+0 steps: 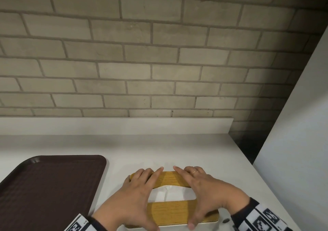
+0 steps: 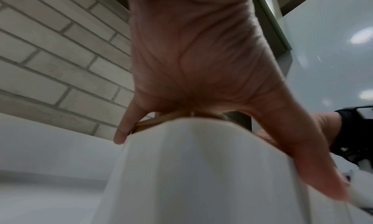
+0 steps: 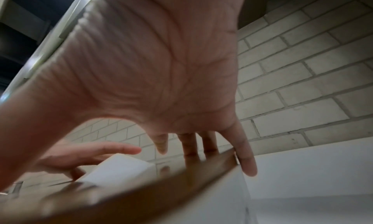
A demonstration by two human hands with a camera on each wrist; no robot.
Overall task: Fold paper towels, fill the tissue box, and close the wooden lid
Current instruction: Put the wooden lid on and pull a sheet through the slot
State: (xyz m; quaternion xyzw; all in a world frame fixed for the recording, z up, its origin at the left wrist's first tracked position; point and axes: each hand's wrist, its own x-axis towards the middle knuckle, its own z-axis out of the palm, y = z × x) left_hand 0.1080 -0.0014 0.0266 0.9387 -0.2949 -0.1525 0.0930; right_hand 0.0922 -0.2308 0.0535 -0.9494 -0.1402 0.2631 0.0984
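Head view: wooden lid (image 1: 171,211) sits on top of the white tissue box (image 2: 201,171), near edge of the white worktop (image 1: 159,151), right of centre. Folded white paper towel (image 1: 170,193) shows through the lid's oval slot. Left hand (image 1: 131,195) lies flat over the lid's left end, fingers straight and spread, thumb down at the near edge. Right hand (image 1: 205,193) mirrors it on the right end, fingers extended, thumb at the near edge, ring on one finger. Index tips of both hands nearly meet at the far edge of the lid, not touching. Neither hand curls round anything; both press with flat fingers.

Left wrist view: palm over the box top, little finger hooked just past the lid's edge at the box corner.

Right wrist view: fingertips on the lid's far rim, little finger over the side.

Dark brown tray (image 1: 49,191) on the worktop to the left, apart from the box. Pale brick wall (image 1: 159,62) behind
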